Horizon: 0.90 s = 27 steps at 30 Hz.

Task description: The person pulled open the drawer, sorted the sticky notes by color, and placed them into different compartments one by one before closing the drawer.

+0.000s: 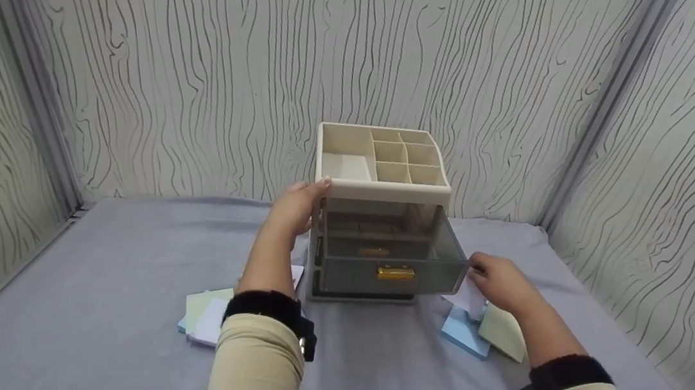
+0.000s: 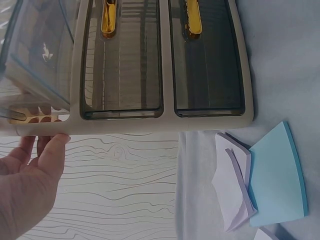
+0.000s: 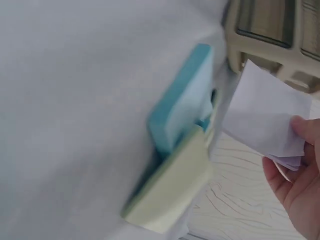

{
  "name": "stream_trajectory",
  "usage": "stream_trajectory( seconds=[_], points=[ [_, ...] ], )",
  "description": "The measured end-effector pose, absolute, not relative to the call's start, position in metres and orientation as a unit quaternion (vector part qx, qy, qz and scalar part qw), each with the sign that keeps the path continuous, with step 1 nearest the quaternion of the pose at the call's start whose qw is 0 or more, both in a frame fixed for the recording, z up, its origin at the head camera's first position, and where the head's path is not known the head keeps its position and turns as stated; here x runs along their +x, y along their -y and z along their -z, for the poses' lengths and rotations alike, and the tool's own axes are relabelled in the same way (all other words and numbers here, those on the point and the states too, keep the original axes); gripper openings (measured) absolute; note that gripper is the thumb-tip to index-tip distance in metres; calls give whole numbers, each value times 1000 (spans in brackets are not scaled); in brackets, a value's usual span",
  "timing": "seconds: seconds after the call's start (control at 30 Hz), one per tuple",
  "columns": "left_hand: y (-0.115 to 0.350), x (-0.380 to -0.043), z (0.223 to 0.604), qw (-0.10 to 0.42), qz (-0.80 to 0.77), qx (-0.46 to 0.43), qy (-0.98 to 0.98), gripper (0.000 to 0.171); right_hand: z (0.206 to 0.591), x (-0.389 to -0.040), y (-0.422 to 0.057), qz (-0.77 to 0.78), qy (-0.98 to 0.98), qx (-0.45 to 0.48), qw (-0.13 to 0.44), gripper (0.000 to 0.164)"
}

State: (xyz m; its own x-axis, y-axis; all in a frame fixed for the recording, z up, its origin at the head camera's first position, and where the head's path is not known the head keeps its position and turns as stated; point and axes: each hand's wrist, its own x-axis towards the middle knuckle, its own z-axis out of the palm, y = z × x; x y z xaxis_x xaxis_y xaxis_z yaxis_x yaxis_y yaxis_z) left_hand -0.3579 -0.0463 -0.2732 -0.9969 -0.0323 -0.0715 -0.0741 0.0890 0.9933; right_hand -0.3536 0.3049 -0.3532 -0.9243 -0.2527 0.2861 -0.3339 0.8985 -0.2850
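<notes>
A cream desktop drawer organizer with dark see-through drawers and gold handles stands in the middle. Its top drawer is pulled out toward me. My left hand grips the organizer's upper left side, the thumb on the frame edge and the other fingers partly hidden behind it. Low by the drawer's right front corner, my right hand pinches a thin stack of pale lavender note paper between thumb and fingers. Beneath that hand lie a blue note pad and a pale green note pad.
More note pads lie left of the organizer, a pale green one and a lavender one among them, partly covered by my left forearm. The organizer's top has several compartments. A wood-grain patterned wall rises behind the cloth-covered table.
</notes>
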Motion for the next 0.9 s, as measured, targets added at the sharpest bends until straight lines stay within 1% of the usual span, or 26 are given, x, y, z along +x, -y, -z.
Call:
stream_trajectory(
  seconds=[0.03,0.1,0.27,0.33,0.5,0.63,0.73,0.9],
  points=[
    [47,-358,273,16,-675,-36,-737,54,349,-353,-307,-172,965,146,135,3],
    [47,-358,272,15,-675,-35,-737,54,339,-351,-309,-189,961,129,154,4],
    [48,-357,273,12,-674,-35,-738,55,319,-345,-308,-239,951,74,184,10],
    [47,-357,273,13,-674,-36,-738,55,312,-342,-305,-255,942,61,211,14],
    [47,-357,273,16,-675,-37,-737,56,294,-336,-293,-286,909,42,300,19],
    [47,-358,273,15,-673,-36,-739,56,274,-330,-285,-301,886,33,351,22],
    [47,-357,274,16,-669,-33,-742,56,259,-325,-278,-309,876,39,369,24],
    [46,-357,275,16,-672,-32,-740,56,240,-316,-265,-322,867,63,375,23]
  ],
)
